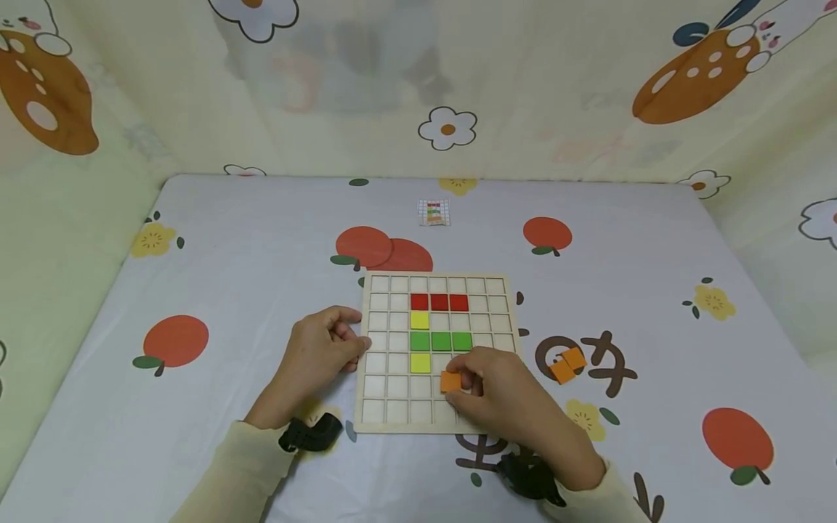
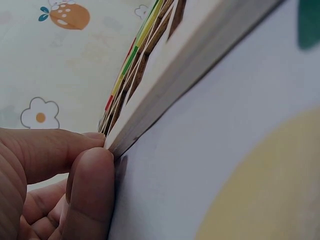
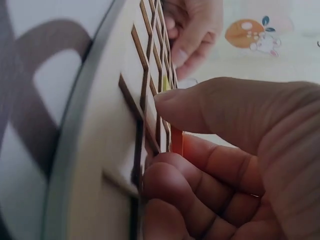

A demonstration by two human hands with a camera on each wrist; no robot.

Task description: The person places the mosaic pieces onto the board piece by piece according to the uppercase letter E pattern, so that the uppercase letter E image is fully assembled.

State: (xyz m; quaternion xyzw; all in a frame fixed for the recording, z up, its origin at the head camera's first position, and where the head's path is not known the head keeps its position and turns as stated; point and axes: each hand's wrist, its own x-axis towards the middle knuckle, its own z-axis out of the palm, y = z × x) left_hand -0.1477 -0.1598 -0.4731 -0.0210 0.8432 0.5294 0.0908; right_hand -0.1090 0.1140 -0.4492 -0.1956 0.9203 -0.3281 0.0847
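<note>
A square wooden grid board point(image 1: 360, 392) lies in front of me. It holds a row of red tiles point(image 1: 439, 302), a yellow tile point(image 1: 419, 320), a row of green tiles point(image 1: 441, 341) and another yellow tile point(image 1: 421, 363). My left hand point(image 1: 320, 349) holds the board's left edge between thumb and finger, as the left wrist view shows close up. Over the lower middle cells, my right hand point(image 1: 506, 388) pinches an orange tile point(image 1: 450, 382). In the right wrist view its fingers partly hide that tile point(image 3: 177, 142).
Two loose orange tiles point(image 1: 564, 372) lie touching on the cloth, right of the board. Beyond the board is a small card point(image 1: 434, 213) with a coloured grid pattern. A printed cloth point(image 1: 261, 240) covers the table, and a patterned curtain point(image 1: 366, 87) hangs behind it.
</note>
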